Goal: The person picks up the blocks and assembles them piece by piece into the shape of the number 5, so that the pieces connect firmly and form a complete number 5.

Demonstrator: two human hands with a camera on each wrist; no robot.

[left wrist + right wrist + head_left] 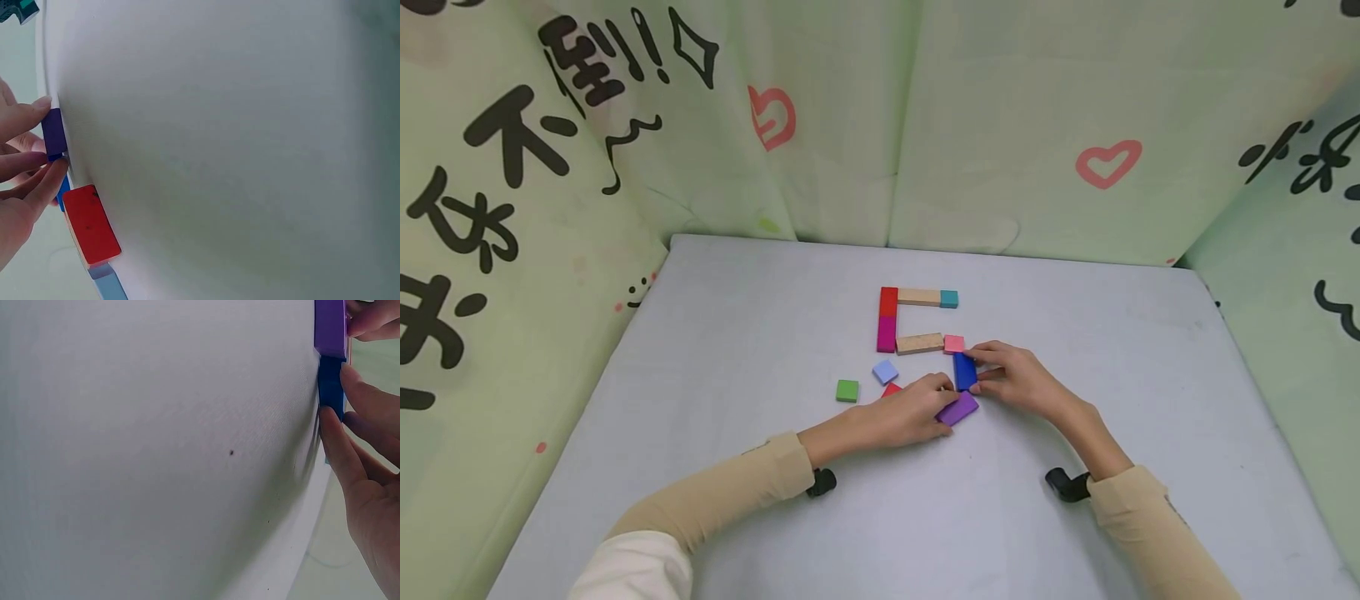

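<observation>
In the head view my left hand (pixel 910 412) pinches a purple block (pixel 958 408) between thumb and fingers. My right hand (pixel 1018 379) holds a dark blue block (pixel 966 372) by its side and far end. The near end of the blue block meets the purple one, which lies at a slant. Touching or almost touching the blue block's far end is a pink block (pixel 954 344). From there a plain wooden block (pixel 919 343) runs left to a magenta block (pixel 887 335). The right wrist view shows the purple block (pixel 330 328) against the blue block (pixel 331 384).
Beyond the magenta block a red block (pixel 889 301), a wooden block (pixel 919 297) and a teal block (pixel 949 299) continue the outline. Left of the hands lie a light blue block (pixel 885 372), a green block (pixel 847 391) and another red block (pixel 92 225), partly hidden in the head view.
</observation>
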